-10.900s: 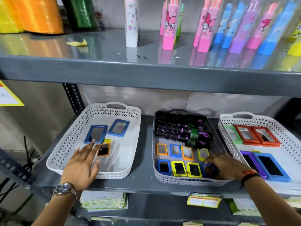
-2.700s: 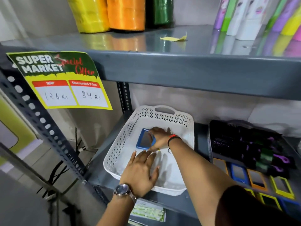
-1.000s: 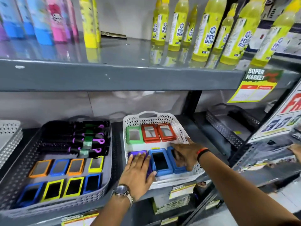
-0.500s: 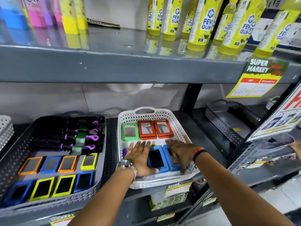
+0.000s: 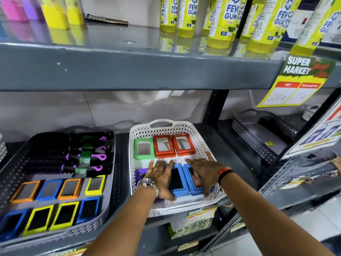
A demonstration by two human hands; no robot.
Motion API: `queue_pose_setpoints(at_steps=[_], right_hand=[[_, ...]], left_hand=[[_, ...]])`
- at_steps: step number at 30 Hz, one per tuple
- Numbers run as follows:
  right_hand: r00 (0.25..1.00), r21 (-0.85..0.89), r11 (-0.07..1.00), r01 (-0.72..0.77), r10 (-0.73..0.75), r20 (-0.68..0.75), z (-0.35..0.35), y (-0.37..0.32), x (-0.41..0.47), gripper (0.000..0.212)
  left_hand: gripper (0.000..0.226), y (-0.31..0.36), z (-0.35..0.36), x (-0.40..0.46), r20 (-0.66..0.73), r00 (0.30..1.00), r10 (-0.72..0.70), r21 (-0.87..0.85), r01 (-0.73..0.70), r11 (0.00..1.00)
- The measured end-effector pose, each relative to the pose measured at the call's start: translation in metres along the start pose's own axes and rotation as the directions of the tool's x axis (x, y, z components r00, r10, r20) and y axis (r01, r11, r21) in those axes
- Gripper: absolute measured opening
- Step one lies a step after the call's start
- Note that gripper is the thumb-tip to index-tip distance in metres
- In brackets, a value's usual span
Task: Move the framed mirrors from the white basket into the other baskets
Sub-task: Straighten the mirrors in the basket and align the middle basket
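Note:
A white basket (image 5: 198,134) stands on the middle shelf. At its back lie a green framed mirror (image 5: 144,149) and two red framed mirrors (image 5: 164,146). At its front lie a purple framed mirror (image 5: 140,175) and two blue framed mirrors (image 5: 177,181), side by side. My left hand (image 5: 160,179) rests flat, fingers spread, over the purple mirror and the edge of the middle blue one. My right hand (image 5: 204,172) lies flat on the right blue mirror (image 5: 192,183), covering much of it. Neither hand grips anything.
A grey basket (image 5: 117,163) to the left holds black hair brushes (image 5: 83,156) and two rows of small framed mirrors (image 5: 60,200). Another grey basket (image 5: 258,139) stands at the right. The upper shelf edge (image 5: 129,71) hangs overhead, with a price sign (image 5: 302,80) at the right.
The view has shifted from the left white basket to this one. My right hand set a blue mirror at the front right, and both hands now lie flatter on the front row.

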State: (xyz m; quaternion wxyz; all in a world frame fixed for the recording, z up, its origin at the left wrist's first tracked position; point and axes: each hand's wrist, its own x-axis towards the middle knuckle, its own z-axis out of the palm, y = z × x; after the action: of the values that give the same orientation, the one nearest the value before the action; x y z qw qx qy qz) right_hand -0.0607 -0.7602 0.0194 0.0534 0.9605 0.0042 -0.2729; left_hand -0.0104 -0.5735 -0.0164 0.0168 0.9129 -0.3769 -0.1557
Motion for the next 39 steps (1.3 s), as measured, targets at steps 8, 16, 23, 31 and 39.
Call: queue_pose_setpoints(at_steps=[8,16,23,31,39], right_hand=[[1.0,-0.019,1.0,0.005,-0.005,-0.003,-0.001,0.0,-0.001,0.134],[1.0,-0.03,1.0,-0.002,0.002,0.0,-0.005,-0.003,-0.006,0.131],[1.0,-0.009,1.0,0.001,-0.001,0.009,-0.007,-0.006,-0.01,0.134],[1.0,0.007,1.0,-0.028,0.028,0.014,-0.01,-0.007,-0.017,0.136],[0.872,0.592,0.777,-0.214,0.425,-0.243,-0.001,0.001,-0.04,0.075]], left_hand=[[0.122,0.005,-0.002,-0.002,0.029,1.0,0.003,-0.004,-0.003,1.0],[0.122,0.006,-0.011,0.002,0.069,0.998,-0.003,0.107,-0.004,0.994],[0.126,0.008,-0.014,-0.001,0.124,0.992,-0.016,0.114,0.002,0.994],[0.121,0.003,-0.022,-0.009,0.155,0.988,-0.027,0.0,0.027,1.0],[0.082,-0.017,-0.02,-0.045,-0.393,0.828,-0.401,-0.326,0.282,0.902]])
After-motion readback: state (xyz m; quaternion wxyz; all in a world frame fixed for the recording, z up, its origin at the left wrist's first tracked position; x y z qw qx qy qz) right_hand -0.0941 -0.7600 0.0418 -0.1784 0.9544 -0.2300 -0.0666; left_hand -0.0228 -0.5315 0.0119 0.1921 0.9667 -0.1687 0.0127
